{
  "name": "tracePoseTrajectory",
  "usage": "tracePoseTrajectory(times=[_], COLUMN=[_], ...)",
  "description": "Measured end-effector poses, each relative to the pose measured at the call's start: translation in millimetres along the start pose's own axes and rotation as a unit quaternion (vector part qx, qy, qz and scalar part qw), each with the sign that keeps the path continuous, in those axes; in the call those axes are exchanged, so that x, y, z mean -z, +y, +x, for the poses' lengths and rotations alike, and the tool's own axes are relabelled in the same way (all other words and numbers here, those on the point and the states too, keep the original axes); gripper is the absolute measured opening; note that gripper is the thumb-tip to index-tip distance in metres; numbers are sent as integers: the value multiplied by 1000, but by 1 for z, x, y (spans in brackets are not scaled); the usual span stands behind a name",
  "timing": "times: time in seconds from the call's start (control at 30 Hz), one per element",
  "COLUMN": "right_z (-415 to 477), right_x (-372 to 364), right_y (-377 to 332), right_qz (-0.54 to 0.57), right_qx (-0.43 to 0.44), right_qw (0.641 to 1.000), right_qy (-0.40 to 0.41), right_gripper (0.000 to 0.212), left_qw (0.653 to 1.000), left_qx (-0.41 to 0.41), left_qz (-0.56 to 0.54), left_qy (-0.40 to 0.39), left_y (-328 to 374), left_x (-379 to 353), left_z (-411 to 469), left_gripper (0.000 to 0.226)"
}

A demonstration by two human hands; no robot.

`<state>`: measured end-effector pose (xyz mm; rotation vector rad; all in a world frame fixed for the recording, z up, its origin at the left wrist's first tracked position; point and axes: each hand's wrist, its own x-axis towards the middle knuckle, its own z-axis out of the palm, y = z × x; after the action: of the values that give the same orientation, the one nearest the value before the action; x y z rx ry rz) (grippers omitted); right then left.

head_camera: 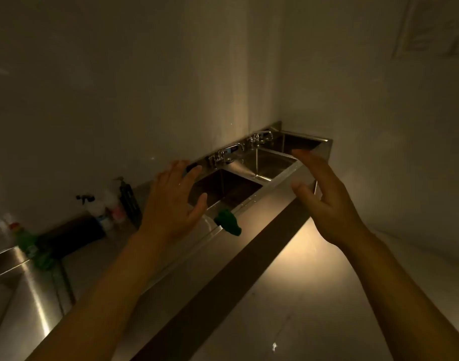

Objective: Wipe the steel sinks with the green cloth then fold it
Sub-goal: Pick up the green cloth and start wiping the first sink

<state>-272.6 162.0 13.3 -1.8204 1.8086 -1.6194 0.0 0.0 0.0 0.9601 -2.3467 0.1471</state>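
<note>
A steel sink unit (272, 190) with three basins runs along the wall toward the far corner. The green cloth (227, 221) hangs bunched over the front rim of the nearest basin (224, 187). My left hand (172, 204) is raised with fingers spread, just left of the cloth and not touching it. My right hand (323, 196) hovers open with straight fingers over the rim near the middle basin (271, 164). Neither hand holds anything.
Two faucets (227, 153) (261, 138) stand at the back of the sinks. Soap and spray bottles (111, 204) and a green bottle (30, 243) stand on the steel counter (30, 290) at left. Bare floor (314, 295) lies below the sink front; the room is dim.
</note>
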Motion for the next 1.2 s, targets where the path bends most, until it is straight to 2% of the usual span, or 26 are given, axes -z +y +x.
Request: tracePoseTrajectory(times=[0.43, 0.57, 0.87, 1.2], right_z=[44, 78, 164, 221], right_x=[-33, -58, -127, -165], right_y=[56, 80, 126, 165], right_qz=[-23, -43, -64, -78], right_qx=[-33, -46, -71, -79], right_qw=[999, 998, 995, 993], right_qy=[-12, -21, -35, -31], right_gripper=[59, 57, 58, 54], left_qw=[999, 998, 996, 993], left_qx=[2, -10, 9, 17], left_qz=[-48, -67, -76, -82], left_qy=[-15, -4, -53, -87], left_y=[-24, -55, -143, -187], left_x=[-65, -102, -175, -224], left_z=[43, 70, 132, 182], left_gripper=[66, 65, 69, 69])
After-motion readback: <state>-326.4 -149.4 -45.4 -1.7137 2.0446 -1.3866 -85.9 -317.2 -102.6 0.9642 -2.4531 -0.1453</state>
